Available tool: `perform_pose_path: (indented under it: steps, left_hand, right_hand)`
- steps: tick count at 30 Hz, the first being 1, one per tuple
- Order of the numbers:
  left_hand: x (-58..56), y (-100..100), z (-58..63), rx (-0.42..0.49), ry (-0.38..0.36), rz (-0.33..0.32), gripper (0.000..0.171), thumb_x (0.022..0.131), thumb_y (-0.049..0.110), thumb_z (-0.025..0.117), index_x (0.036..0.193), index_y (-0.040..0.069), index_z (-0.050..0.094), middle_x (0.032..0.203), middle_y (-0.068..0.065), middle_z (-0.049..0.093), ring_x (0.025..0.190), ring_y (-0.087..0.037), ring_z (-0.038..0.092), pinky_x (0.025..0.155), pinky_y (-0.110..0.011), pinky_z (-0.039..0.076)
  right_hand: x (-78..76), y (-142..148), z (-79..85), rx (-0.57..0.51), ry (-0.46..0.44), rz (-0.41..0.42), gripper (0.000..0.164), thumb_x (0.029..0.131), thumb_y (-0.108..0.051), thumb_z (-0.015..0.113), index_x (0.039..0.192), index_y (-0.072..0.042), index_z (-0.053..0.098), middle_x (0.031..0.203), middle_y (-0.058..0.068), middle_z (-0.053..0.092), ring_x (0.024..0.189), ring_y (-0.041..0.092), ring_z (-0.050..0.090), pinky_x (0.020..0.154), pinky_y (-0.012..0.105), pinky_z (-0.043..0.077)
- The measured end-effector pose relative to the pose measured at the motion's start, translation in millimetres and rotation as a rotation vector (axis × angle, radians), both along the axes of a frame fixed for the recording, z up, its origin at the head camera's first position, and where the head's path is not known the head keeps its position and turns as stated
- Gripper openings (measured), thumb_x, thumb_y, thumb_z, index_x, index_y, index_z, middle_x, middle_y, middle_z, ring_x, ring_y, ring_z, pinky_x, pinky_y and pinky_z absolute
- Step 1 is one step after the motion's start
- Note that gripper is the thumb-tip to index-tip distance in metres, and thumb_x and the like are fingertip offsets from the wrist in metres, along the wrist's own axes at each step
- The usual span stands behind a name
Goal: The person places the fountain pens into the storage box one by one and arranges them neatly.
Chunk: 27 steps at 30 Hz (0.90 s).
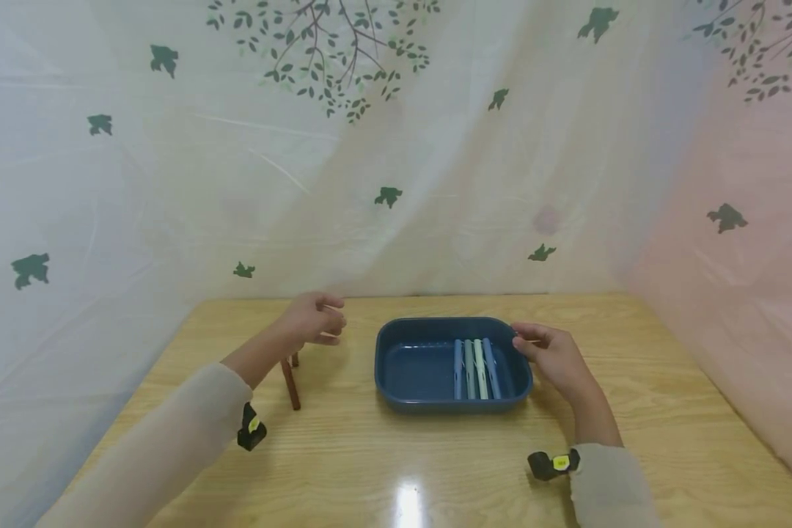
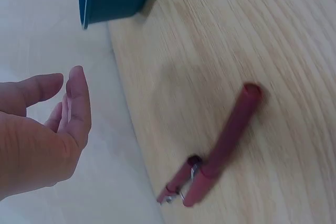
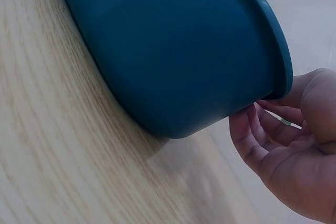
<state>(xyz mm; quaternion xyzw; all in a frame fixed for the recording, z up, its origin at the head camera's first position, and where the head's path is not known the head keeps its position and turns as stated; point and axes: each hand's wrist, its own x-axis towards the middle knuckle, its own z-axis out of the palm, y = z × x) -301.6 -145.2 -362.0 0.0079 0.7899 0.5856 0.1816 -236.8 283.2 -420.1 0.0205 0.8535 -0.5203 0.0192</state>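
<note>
Your beige fabric sleeve (image 1: 152,455) lay nearest; your right hand (image 1: 557,359) pinched the deep-blue rectangular tray (image 1: 416,370) at its right end. Left of the tray, your left hand (image 1: 312,320) hung, digits apart, near dark-red slender tubes (image 2: 233,129). One-sided tugging could have tipped the tray.

Sleeves (image 1: 152,447): long, cream | wrist devices (image 1: 251,434): black, blocky | labels (image 1: 561,463): yellow | hands (image 1: 312,320): bare
</note>
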Motion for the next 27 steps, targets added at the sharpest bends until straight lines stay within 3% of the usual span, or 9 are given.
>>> perform_pose_path:
  steps: [6, 17, 27]
  left_hand:
    - [5.8, -28, -0.4, -0.015, 0.033, 0.002, 0.049, 0.101, 0.001, 0.058, 0.146, -0.009, 0.04, 0.134, -0.03, 0.054, 0.098, -0.025, 0.064, 0.092, -0.041, 0.061]
    - [20.5, -67, -10.1, -0.071, 0.039, 0.052, 0.054, 0.099, 0.004, 0.058, 0.146, -0.013, 0.038, 0.119, -0.025, 0.062, 0.092, -0.023, 0.064, 0.085, -0.038, 0.063]
    - [38.7, -114, -26.3, -0.125, 0.045, 0.044, 0.058, 0.103, 0.009, 0.054, 0.15, -0.016, 0.03, 0.144, -0.039, 0.044, 0.12, -0.046, 0.058, 0.09, -0.042, 0.061]
  right_hand:
    - [0.6, 2, 0.0, -0.002, -0.003, -0.002, 0.044, 0.106, -0.024, 0.06, 0.146, -0.008, 0.056, 0.142, 0.019, 0.057, 0.127, 0.036, 0.058, 0.109, 0.053, 0.048]
    - [0.8, 3, -0.4, -0.016, -0.004, -0.003, 0.045, 0.105, -0.025, 0.06, 0.147, -0.007, 0.055, 0.142, 0.019, 0.056, 0.128, 0.035, 0.057, 0.11, 0.052, 0.048]
    - [-0.5, 1, -2.9, -0.015, 0.012, -0.001, 0.044, 0.105, -0.024, 0.06, 0.146, -0.008, 0.056, 0.14, 0.019, 0.057, 0.127, 0.034, 0.059, 0.108, 0.05, 0.05]
